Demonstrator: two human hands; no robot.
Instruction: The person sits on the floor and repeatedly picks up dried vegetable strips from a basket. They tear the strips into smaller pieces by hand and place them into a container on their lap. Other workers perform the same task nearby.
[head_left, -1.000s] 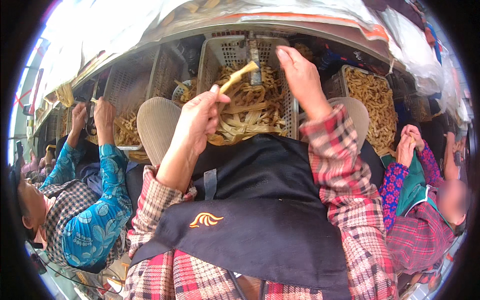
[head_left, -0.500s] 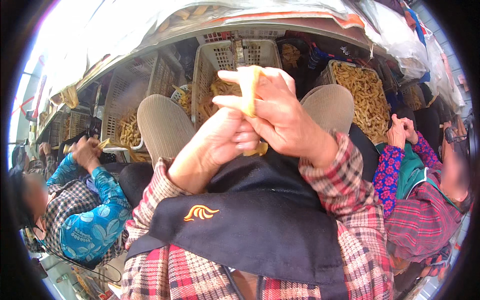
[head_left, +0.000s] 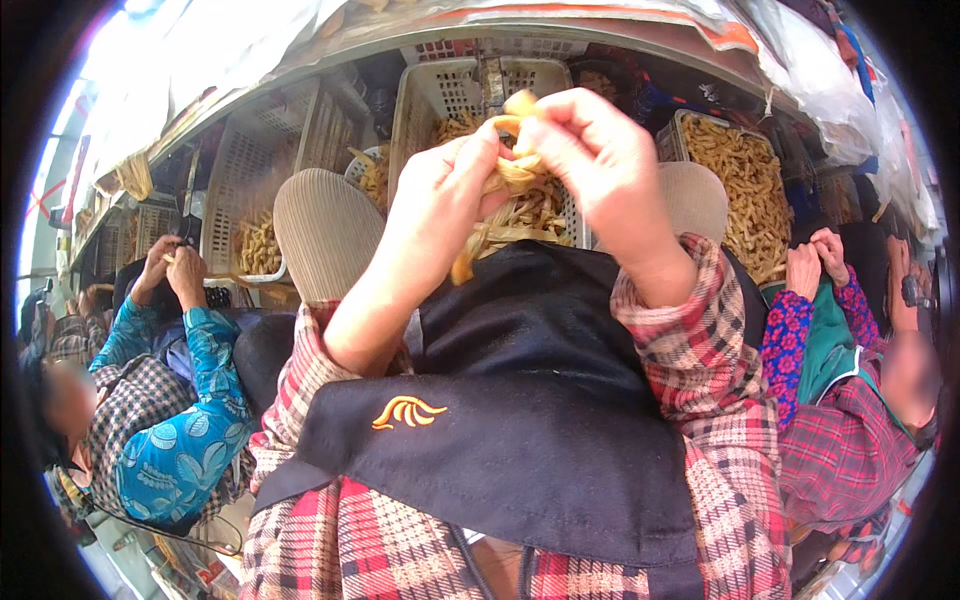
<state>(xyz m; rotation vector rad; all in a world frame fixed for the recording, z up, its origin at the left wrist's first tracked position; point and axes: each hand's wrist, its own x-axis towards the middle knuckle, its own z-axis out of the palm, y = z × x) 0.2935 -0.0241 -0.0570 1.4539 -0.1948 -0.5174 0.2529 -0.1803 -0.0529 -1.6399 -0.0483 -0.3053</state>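
Observation:
Both hands are raised in front of my lap, above my knees. A soft, yellowish-brown strip (head_left: pixel 520 172) is bent into a loop between them, with a loose end hanging below. My left hand (head_left: pixel 440 190) pinches one side of this strip between thumb and fingers. On the other side, the closed fingers of my right hand (head_left: pixel 595 150) grip the strip near its top. Their blurred tips partly hide how it is wound. Behind my hands stands a pale plastic crate (head_left: pixel 425 95) with similar yellowish pieces inside.
A basket of knotted yellowish pieces (head_left: pixel 730 185) stands right of my knee. Another slatted crate (head_left: pixel 225 190) is at left. A plastic-covered table edge (head_left: pixel 380 50) runs across the far side. Co-workers sit close on both sides, hands (head_left: pixel 170 270) busy at left.
My hands have drawn apart, the right one rising and turning. The strip that was looped round my right fingers is now a twisted loop held between both hands.

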